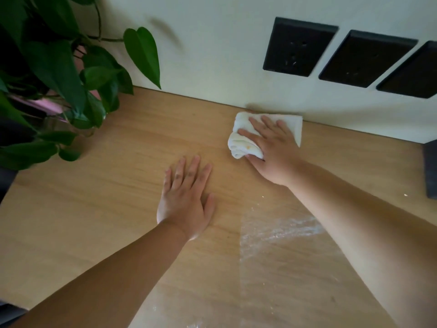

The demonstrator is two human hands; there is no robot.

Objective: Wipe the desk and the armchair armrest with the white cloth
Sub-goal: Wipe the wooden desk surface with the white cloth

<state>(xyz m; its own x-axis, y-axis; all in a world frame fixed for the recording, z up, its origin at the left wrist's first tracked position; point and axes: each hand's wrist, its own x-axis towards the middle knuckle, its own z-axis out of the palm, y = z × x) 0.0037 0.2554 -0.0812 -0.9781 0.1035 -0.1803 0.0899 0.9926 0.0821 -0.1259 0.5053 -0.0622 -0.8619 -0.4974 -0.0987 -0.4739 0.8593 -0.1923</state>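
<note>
The white cloth (243, 144) lies bunched on the wooden desk (94, 209), close to the wall at the far edge. My right hand (272, 147) presses flat on top of the cloth, fingers spread toward the wall. A small yellowish stain shows on the cloth's near fold. My left hand (186, 197) rests palm down on the bare desk, fingers apart, a little to the left of and nearer than the cloth. A pale streaky smear (279, 230) marks the desk under my right forearm. The armchair is out of view.
A leafy green plant (54, 86) in a glass vessel stands at the desk's far left. Three black wall sockets (298, 46) sit on the wall above the cloth. A dark object (430, 171) stands at the desk's right edge. Small crumbs (405, 194) lie near it.
</note>
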